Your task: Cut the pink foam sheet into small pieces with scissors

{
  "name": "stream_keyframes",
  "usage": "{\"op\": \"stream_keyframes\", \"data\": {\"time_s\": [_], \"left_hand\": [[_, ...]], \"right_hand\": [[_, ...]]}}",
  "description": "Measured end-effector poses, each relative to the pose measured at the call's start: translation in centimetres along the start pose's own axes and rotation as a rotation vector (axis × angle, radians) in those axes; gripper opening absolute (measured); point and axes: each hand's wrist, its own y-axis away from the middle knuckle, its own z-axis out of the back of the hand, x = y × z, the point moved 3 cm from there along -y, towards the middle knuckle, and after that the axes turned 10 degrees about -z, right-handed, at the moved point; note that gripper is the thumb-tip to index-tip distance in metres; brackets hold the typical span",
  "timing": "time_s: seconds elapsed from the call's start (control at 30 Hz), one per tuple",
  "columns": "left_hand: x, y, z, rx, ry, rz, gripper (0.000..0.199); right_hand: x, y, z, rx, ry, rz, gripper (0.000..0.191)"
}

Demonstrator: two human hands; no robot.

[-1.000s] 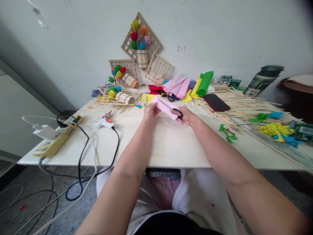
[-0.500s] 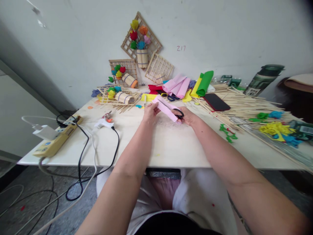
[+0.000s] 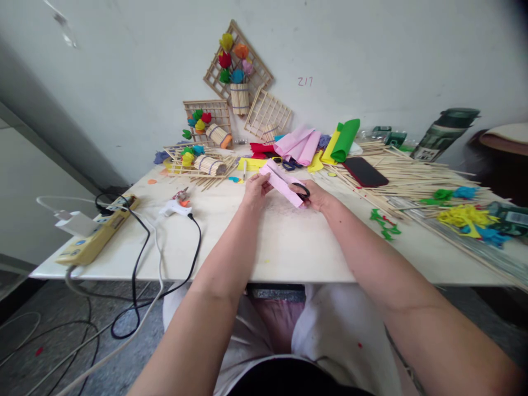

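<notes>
Over the middle of the table, my left hand (image 3: 259, 188) pinches the left end of a pink paper strip (image 3: 284, 187). My right hand (image 3: 315, 195) is closed around the black handles of a pair of scissors (image 3: 302, 191), at the strip's right end. The blades lie along the strip and are mostly hidden by the paper. A slit runs lengthwise through the strip, splitting it into two bands. Behind it lie pink paper sheets (image 3: 299, 144) and a yellow paper piece (image 3: 251, 164).
On the left are a glue gun (image 3: 176, 208) and a power strip (image 3: 97, 231) with trailing cables. Thin wooden sticks (image 3: 421, 176), a phone (image 3: 366, 172) and a dark green bottle (image 3: 445, 135) lie right. Stick lattices with paper flowers (image 3: 237, 60) lean on the wall.
My left hand has shifted slightly right, and the near band of the pink strip has moved a little right and down. My right hand stays in nearly the same place.
</notes>
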Motion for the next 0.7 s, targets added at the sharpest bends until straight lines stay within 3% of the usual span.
{"op": "stream_keyframes", "data": {"time_s": [0.7], "left_hand": [[-0.06, -0.14, 0.01, 0.026, 0.041, -0.017, 0.017]], "right_hand": [[-0.29, -0.98, 0.64, -0.031, 0.024, 0.066, 0.035]]}}
